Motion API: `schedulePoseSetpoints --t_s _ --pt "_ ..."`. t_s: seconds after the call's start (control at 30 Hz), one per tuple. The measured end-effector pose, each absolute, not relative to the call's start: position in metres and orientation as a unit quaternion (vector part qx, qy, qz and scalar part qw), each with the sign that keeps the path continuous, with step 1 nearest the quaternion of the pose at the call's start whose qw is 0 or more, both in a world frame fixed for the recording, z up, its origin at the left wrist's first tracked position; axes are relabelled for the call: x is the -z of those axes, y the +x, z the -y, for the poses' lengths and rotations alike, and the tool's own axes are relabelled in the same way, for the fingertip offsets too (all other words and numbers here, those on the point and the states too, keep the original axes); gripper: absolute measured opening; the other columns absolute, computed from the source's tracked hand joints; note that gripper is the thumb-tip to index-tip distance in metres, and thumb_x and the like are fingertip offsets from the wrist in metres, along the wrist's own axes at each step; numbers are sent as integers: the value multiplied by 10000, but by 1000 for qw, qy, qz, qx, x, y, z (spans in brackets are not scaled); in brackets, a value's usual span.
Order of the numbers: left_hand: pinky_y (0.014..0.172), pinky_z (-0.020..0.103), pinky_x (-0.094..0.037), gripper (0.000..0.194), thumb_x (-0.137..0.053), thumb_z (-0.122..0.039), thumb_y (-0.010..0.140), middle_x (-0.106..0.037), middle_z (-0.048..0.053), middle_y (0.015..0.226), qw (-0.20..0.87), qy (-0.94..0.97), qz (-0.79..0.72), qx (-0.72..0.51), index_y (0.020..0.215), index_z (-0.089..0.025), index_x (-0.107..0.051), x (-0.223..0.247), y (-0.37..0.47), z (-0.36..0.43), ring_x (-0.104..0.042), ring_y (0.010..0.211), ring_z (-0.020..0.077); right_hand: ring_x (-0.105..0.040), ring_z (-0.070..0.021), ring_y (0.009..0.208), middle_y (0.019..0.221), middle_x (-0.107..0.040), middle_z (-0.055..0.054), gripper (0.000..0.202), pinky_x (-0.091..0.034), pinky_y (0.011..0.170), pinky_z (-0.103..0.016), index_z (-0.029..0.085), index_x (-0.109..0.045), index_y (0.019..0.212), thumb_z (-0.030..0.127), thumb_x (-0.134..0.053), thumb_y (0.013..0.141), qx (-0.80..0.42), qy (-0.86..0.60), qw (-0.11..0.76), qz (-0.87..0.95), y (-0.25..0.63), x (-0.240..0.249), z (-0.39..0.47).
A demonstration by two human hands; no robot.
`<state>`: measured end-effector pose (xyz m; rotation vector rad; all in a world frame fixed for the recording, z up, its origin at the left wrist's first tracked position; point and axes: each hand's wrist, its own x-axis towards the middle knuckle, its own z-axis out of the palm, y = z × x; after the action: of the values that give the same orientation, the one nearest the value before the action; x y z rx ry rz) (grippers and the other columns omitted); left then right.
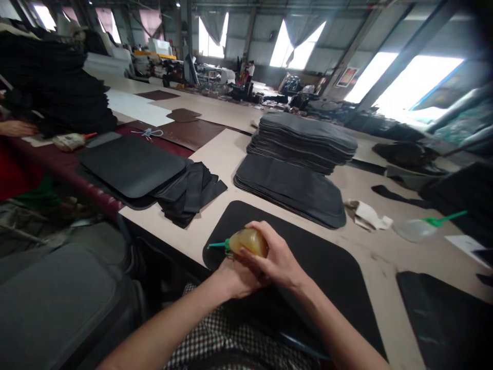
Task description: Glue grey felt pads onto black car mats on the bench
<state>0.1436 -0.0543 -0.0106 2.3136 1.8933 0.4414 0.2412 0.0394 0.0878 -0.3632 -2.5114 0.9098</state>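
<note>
My right hand point(275, 254) is wrapped around a squeeze bottle point(249, 241) holding a yellowish liquid. The bottle lies tilted on its side, and its thin green nozzle point(219, 245) points left. Just below the bottle, against my right hand, is my left hand point(242, 277); its fingers are hidden, so their grip does not show. Both hands are over the near part of a large black panel point(327, 257) with rounded corners, which lies flat on the table point(177, 241).
Beyond the panel stands a stack of dark panels point(300, 190). More black panels point(134, 164) and loose strips point(192, 192) lie left. A second squeeze bottle point(416, 229) is at right, near a white scrap point(370, 215). Another person's hand point(17, 128) shows at far left.
</note>
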Motion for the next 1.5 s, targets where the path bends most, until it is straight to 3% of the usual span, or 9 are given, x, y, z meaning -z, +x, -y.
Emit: schedulePoseSetpoints --t_s 0.13,0.37,0.87,1.3,1.5 --pt "1132 455 -430 671 -274 -595 1020 -497 118 1543 73 745 -640 -174 1550 -195 -367 -2 143 54 -493 1383 309 -611 -247 939 1060 -597 -67 411 -531 822 -383 266 -527 1240 490 -658 922 -306 -138 232 913 238 -88 -46" --pt "1204 568 -281 606 -342 -623 1003 -595 118 1433 22 757 -622 -196 1392 -207 -549 -19 140 54 -420 1419 311 -609 -281 1064 1178 -583 -99 426 -522 916 -421 259 -471 1298 402 -644 936 -243 -140 277 919 234 -79 -75" --pt "1216 524 -269 595 -333 -619 1009 -461 82 1569 8 756 -623 -202 1473 -272 -468 -21 142 52 -333 1494 247 -632 -305 1005 1175 -566 -116 427 -563 840 -422 250 -479 1329 283 -599 921 -101 -222 310 919 228 -64 -121" --pt "1178 534 -324 554 -400 -555 1019 -403 83 1614 -39 775 -614 -141 1506 -292 -435 -15 145 48 -379 1481 266 -641 -300 1009 1169 -602 -103 466 -544 845 -424 268 -494 1326 241 -578 869 -47 -351 261 898 404 -93 -137" --pt "1166 521 -345 554 -415 -550 1016 -398 57 1619 -80 784 -601 -131 1518 -318 -424 -6 143 46 -395 1473 265 -634 -309 1012 1161 -597 -109 473 -539 872 -457 247 -503 1336 314 -598 877 -14 -422 275 864 492 -89 -137"
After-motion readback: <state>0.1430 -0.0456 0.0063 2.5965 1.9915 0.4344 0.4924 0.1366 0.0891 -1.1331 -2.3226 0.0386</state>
